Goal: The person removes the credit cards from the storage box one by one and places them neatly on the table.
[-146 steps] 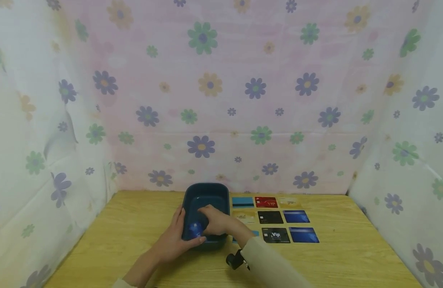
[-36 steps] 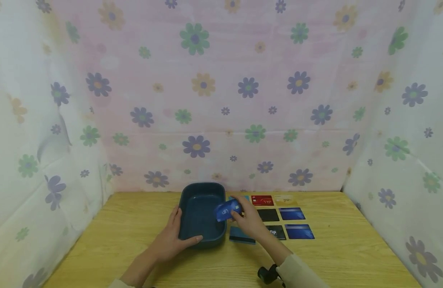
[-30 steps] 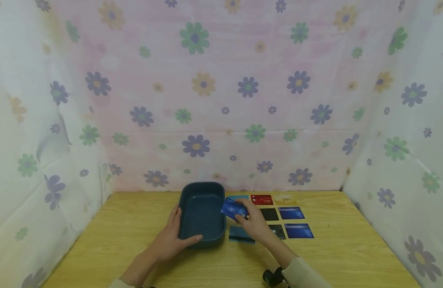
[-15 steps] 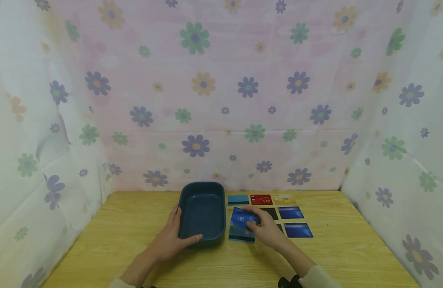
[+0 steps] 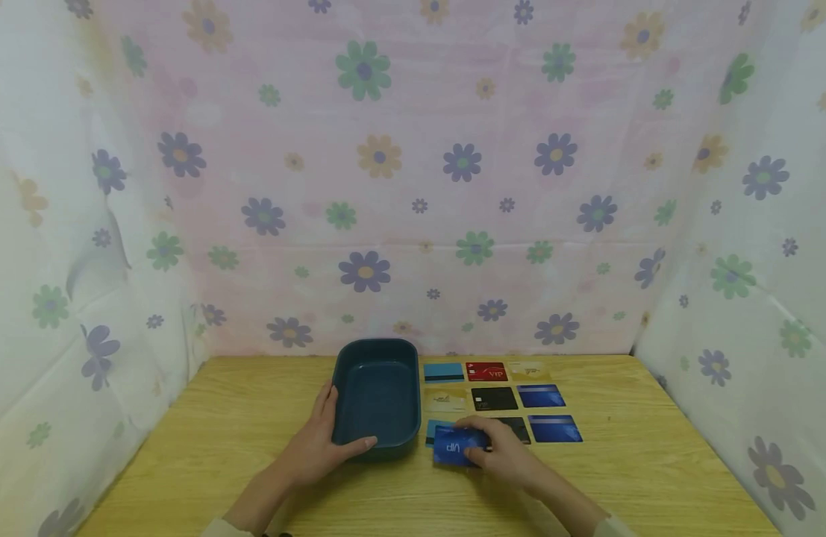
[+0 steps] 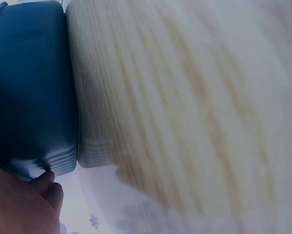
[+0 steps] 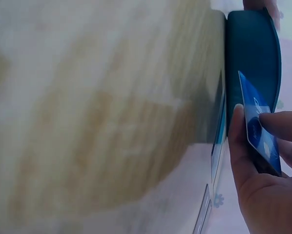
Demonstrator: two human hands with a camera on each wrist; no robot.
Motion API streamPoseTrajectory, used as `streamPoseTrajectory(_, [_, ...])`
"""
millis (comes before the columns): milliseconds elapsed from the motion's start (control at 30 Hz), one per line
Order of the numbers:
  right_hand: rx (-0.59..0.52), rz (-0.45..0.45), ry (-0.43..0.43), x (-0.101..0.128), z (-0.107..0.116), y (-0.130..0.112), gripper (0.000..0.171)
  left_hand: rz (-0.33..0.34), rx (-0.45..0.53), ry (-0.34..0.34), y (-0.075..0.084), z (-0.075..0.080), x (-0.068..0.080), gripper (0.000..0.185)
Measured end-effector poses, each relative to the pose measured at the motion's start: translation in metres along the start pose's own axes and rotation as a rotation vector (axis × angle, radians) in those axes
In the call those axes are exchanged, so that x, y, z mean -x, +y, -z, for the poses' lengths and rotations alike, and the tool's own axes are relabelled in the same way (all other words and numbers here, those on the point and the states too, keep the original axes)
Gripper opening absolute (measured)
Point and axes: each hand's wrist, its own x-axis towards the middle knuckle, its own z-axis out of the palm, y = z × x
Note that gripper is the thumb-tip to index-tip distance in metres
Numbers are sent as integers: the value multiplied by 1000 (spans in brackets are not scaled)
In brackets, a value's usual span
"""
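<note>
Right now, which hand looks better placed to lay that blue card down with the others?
The right hand, probably: it already pinches the blue card just above the rows of cards, while the left hand holds the tray.

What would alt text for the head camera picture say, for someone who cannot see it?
A person's right hand holds a blue card low over a grid of cards on a wooden table, while the left hand grips a dark blue tray. Flowered cloth hangs behind.
</note>
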Motion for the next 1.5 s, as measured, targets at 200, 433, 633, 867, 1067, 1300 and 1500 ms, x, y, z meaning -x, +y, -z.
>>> streamPoseTrajectory(200, [54,25,-91,8,-8,0,31,9,9,-4,0,0,0,128])
streamPoseTrajectory(433, [189,151,-134,7,-12,9,28,21,-5,-2,2,2,2,129])
streamPoseTrajectory(633, [271,172,-140,1,-15,11,34,19,1,5,3,3,1,127])
streamPoseTrajectory(867, [318,116,-211,-13,-21,46,34,9,-9,5,-3,0,0,127])
streamPoseTrajectory(1067, [335,90,-178,-4,-22,17,29,5,-13,8,-6,-1,-1,127])
streamPoseTrajectory(1300, [387,86,-149,6,-17,-18,25,6,-16,-16,-2,1,-3,127])
streamPoseTrajectory(1500, [409,121,-86,5,-12,-19,19,1,-66,19,-3,2,-3,126])
